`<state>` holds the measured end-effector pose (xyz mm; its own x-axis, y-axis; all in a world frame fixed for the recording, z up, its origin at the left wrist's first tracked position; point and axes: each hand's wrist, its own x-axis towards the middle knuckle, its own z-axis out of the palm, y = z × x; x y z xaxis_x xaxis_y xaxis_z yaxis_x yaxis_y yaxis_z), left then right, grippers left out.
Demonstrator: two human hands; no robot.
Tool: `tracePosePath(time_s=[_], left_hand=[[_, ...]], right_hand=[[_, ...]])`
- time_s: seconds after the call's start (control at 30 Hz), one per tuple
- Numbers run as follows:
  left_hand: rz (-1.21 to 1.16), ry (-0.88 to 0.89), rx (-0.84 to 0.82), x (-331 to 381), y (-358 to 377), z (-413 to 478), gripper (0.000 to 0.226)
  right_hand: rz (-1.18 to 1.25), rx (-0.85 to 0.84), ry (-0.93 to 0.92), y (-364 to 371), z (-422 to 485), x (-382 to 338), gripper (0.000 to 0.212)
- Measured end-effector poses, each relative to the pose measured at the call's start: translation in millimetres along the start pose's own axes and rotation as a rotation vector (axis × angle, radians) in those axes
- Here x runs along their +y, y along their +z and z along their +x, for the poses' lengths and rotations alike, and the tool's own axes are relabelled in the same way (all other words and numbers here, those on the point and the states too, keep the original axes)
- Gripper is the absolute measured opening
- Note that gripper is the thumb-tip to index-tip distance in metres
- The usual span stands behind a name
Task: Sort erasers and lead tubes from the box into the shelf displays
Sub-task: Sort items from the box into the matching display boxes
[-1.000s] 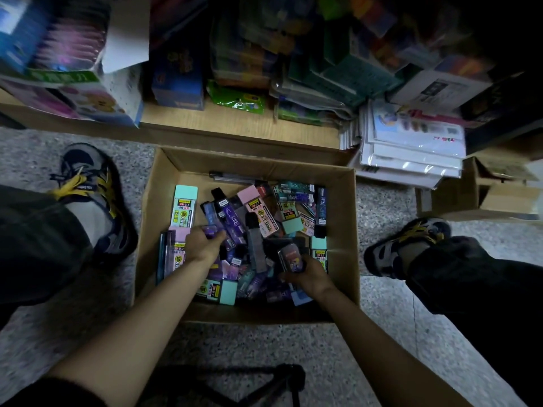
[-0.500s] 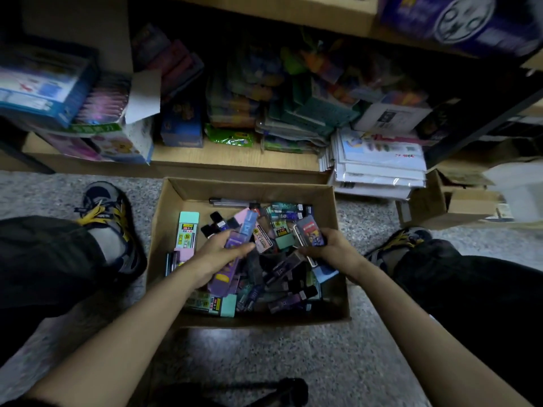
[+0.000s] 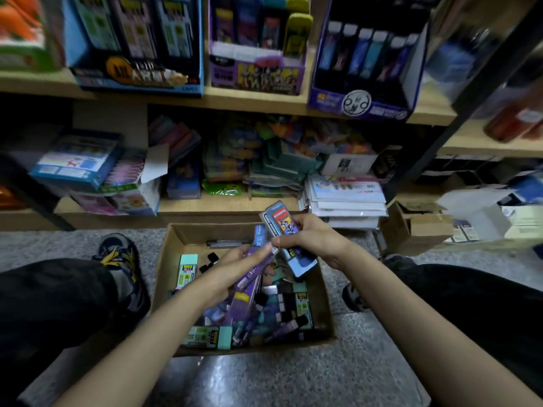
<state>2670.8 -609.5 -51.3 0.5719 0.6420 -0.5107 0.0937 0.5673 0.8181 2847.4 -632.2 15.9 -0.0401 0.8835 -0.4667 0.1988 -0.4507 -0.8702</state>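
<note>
Above the box (image 3: 188,234), our right hand (image 3: 313,239) grips eraser packs (image 3: 280,223) pointing far-left, our left hand (image 3: 235,268) holds purple lead tubes (image 3: 249,282), and the shelf displays (image 3: 255,72) lie far beyond, nearer the right hand.

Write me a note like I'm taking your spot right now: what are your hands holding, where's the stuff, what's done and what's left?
Left hand: grips a bunch of purple lead tubes over the box.
Right hand: holds a few flat picture packs above the box's far edge.
Box: on the floor between the feet, with many erasers and tubes inside, like a mint eraser.
Done: two handfuls lifted out; neither placed.
Left: put each handful in its matching one of the shelf displays, then sort the rest.
</note>
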Motion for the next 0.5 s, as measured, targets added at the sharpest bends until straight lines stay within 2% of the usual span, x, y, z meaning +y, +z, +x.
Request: tracePosePath(time_s=[0.07, 0.13, 0.23, 0.33, 0.5], left_hand=[[0.0, 0.036, -0.034, 5.1, 2.8, -7.1, 0.057], [-0.006, 0.063, -0.032, 11.9, 6.4, -14.2, 0.05], [-0.069, 0.126, 0.075, 30.0, 13.4, -25.1, 0.039], [-0.153, 0.244, 0.217, 56.1, 18.7, -34.0, 0.017], [-0.167, 0.4, 0.289, 113.7, 25.2, -48.7, 0.011]], right_hand=[[0.048, 0.023, -0.035, 3.0, -3.6, -8.3, 0.012], [0.059, 0.06, -0.079, 4.3, -7.6, -16.3, 0.014], [0.024, 0.152, -0.143, 0.5, -15.6, -30.9, 0.022], [-0.004, 0.174, -0.204, -5.2, -25.0, -49.5, 0.021], [0.057, 0.16, -0.328, -4.6, -34.1, -88.3, 0.036]])
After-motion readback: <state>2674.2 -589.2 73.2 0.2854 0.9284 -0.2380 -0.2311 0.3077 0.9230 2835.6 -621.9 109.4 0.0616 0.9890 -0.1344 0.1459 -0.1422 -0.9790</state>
